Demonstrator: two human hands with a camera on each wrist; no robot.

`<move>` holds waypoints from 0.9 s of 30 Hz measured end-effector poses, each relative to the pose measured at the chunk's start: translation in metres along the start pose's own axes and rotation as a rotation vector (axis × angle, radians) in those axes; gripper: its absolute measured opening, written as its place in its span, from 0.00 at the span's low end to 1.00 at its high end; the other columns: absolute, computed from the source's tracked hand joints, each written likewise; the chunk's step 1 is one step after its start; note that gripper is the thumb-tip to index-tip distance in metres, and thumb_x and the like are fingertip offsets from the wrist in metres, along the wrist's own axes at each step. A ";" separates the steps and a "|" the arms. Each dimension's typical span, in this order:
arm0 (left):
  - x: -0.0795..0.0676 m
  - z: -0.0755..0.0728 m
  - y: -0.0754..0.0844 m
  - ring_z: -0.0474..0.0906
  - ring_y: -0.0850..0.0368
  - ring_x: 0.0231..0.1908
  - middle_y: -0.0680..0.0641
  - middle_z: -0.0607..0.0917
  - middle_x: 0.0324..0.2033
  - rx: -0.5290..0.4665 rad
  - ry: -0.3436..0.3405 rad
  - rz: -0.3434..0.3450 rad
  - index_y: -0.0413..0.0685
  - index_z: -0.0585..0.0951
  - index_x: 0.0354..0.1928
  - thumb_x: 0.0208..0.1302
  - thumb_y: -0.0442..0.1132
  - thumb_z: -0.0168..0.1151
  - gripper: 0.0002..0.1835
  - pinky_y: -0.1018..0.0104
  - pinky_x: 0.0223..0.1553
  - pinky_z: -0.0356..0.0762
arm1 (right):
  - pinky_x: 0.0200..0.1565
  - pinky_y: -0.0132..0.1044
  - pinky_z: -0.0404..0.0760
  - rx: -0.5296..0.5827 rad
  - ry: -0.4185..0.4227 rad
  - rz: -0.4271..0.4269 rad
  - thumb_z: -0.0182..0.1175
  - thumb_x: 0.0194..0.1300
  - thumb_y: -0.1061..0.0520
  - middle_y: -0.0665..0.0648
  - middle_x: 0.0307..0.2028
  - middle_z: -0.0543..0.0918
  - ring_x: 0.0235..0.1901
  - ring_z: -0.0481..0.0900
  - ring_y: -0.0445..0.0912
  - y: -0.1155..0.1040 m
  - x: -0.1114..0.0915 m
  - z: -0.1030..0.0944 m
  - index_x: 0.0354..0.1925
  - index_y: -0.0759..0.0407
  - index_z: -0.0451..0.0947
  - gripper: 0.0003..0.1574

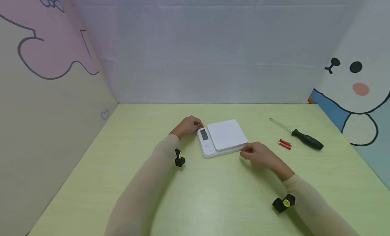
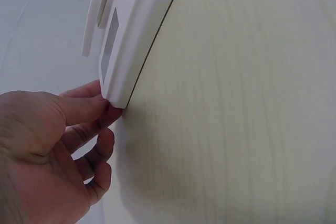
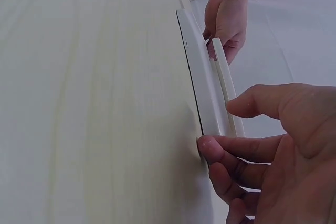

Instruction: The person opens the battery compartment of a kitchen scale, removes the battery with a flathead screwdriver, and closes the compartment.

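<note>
A white digital kitchen scale lies on the table, its small dark display and buttons toward the left. At its far left corner my left hand pinches the edge; the left wrist view shows the thumb on top of the corner and a finger at its underside. My right hand grips the near right corner. In the right wrist view its thumb touches the weighing plate and its index fingertip sits at the base's lower edge. The scale's underside is hidden.
To the right lie two red batteries side by side. Beyond them rests a screwdriver with a dark handle, its tip pointing to the far left. Printed cloth walls stand around the back and sides of the table.
</note>
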State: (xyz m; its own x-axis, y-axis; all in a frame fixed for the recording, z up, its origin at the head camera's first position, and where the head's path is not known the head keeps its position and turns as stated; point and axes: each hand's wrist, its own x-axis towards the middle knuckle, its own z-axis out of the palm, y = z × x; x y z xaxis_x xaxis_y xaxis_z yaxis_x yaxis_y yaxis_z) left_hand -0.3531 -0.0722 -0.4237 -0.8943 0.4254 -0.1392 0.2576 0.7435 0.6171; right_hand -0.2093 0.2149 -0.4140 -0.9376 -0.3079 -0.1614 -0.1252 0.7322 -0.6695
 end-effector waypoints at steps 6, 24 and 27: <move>-0.012 -0.006 -0.001 0.73 0.55 0.41 0.48 0.84 0.43 0.012 -0.050 -0.008 0.50 0.87 0.39 0.68 0.32 0.58 0.09 0.65 0.44 0.70 | 0.39 0.39 0.78 -0.048 0.016 0.020 0.58 0.67 0.52 0.64 0.44 0.84 0.39 0.79 0.49 0.002 0.005 -0.005 0.50 0.72 0.79 0.24; -0.041 0.001 -0.017 0.71 0.54 0.40 0.49 0.80 0.35 -0.132 -0.149 0.023 0.54 0.86 0.43 0.61 0.37 0.68 0.09 0.65 0.40 0.68 | 0.32 0.37 0.66 -0.140 -0.090 0.016 0.72 0.56 0.46 0.56 0.31 0.73 0.32 0.68 0.47 0.011 0.036 -0.018 0.51 0.67 0.72 0.34; -0.045 0.004 -0.014 0.71 0.55 0.42 0.50 0.79 0.36 -0.125 -0.137 0.013 0.56 0.86 0.43 0.59 0.39 0.71 0.10 0.65 0.40 0.68 | 0.33 0.37 0.68 -0.170 -0.111 -0.002 0.72 0.55 0.45 0.57 0.32 0.74 0.33 0.69 0.48 0.012 0.041 -0.021 0.49 0.66 0.72 0.34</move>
State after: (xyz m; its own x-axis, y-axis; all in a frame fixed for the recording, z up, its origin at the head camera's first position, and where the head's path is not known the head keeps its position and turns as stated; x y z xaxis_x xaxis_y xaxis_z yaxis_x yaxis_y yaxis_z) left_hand -0.3153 -0.1002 -0.4292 -0.8307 0.5073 -0.2291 0.2138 0.6708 0.7102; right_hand -0.2554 0.2238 -0.4138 -0.8969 -0.3680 -0.2454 -0.1891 0.8205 -0.5395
